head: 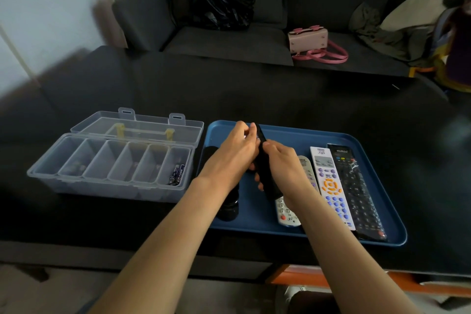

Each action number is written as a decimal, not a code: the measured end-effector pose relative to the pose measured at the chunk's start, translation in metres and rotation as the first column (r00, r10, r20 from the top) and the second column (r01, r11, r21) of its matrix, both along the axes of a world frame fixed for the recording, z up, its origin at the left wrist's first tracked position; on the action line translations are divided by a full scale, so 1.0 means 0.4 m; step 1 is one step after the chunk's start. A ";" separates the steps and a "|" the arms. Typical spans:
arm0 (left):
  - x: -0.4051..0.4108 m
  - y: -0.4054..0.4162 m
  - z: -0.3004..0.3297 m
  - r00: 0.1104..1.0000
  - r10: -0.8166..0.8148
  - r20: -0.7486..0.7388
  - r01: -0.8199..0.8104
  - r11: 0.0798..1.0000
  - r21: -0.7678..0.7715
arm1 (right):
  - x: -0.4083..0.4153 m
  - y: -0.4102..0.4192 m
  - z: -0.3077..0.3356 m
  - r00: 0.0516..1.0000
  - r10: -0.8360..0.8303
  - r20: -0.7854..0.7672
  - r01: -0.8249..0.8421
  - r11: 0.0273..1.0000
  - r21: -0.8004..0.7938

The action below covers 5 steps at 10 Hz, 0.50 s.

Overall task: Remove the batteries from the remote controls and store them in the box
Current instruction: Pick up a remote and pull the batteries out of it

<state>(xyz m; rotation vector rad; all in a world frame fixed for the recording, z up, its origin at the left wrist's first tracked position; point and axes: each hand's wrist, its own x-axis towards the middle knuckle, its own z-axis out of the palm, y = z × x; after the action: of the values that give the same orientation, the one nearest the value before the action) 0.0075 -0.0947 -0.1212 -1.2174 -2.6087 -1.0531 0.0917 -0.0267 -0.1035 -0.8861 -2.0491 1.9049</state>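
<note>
Two hands meet over the blue tray (pixel 377 239) on my feed. The right hand (pixel 283 160) is wrapped around a black remote (pixel 265 176), held tilted above the tray, and the left hand (pixel 237 150) pinches at its far end with curled fingers; whether a battery sits between those fingertips I cannot tell. My forearms cover much of the tray's near left half. Half hidden under the left wrist lies another black remote (pixel 228 209); under the right wrist, a white remote (pixel 288 214) with a red button. Further right, side by side, lie a white remote with orange and purple keys (pixel 331 186) and a long black remote in clear wrap (pixel 356 191). On the dark bench (pixel 280 97), just left of the tray, the clear box (pixel 112 163) stands with its lid back; batteries (pixel 177 173) rest in its rightmost compartment. Beyond, a sofa carries a black bag (pixel 221 5), a pink handbag (pixel 309 39) and heaped clothing (pixel 397 28).
</note>
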 end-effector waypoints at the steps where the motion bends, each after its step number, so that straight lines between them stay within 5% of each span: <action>1: -0.001 -0.011 0.003 1.000 -0.003 0.026 0.004 0.999 -0.032 | -0.002 -0.001 0.004 1.000 0.004 0.001 -0.004 1.000 0.005; 2: -0.005 -0.032 0.002 0.994 -0.097 -0.043 0.092 0.990 -0.103 | -0.004 -0.004 0.007 1.000 0.009 -0.010 -0.009 1.000 0.005; 3: -0.007 -0.044 0.003 0.996 -0.072 0.054 0.077 0.993 -0.092 | -0.006 -0.005 0.010 1.000 0.012 -0.012 -0.012 1.000 0.003; 4: 0.000 -0.042 0.001 0.992 -0.104 -0.073 0.094 0.987 -0.129 | -0.005 -0.007 0.008 1.000 0.006 -0.003 -0.006 1.000 0.010; 5: 0.005 -0.035 0.001 0.998 -0.062 0.015 0.063 0.996 -0.057 | -0.004 -0.007 0.006 1.000 0.001 0.000 -0.001 1.000 0.023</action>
<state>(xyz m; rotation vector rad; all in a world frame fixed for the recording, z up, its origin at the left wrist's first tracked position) 0.0093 -0.1087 -0.1207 -1.3173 -2.6446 -1.0068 0.0899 -0.0297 -0.1011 -0.8803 -2.0679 1.8776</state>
